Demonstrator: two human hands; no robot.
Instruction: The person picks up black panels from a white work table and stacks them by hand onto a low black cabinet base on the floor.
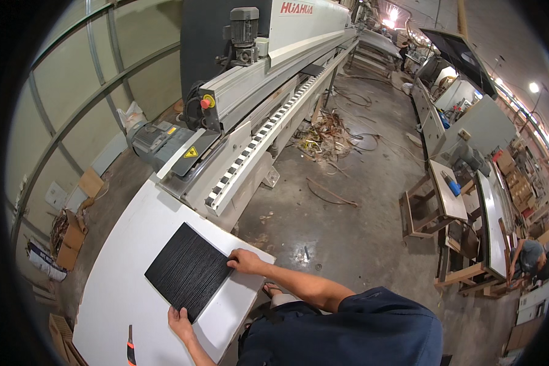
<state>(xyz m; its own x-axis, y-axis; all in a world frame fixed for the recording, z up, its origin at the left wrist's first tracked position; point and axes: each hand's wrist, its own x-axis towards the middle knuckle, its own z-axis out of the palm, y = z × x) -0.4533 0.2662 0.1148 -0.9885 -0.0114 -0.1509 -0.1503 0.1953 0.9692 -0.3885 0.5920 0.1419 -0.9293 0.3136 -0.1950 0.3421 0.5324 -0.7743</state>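
head view: a black, grained panel (186, 268) lies flat on the white surface (119, 262), just short of the long machine (226, 152). the right hand (245, 261) has its fingers drawn narrow on the panel's right corner; the left hand (182, 326) touches the edge beside the near corner (whether its fingers pinch, i cannot tell). as far as can be judged, the panel is at the handling stage, clear of the machine; what is left does not show. at left, an open cardboard box (73, 245) holds what look like scraps; a sack (46, 261) near it hides its contents.
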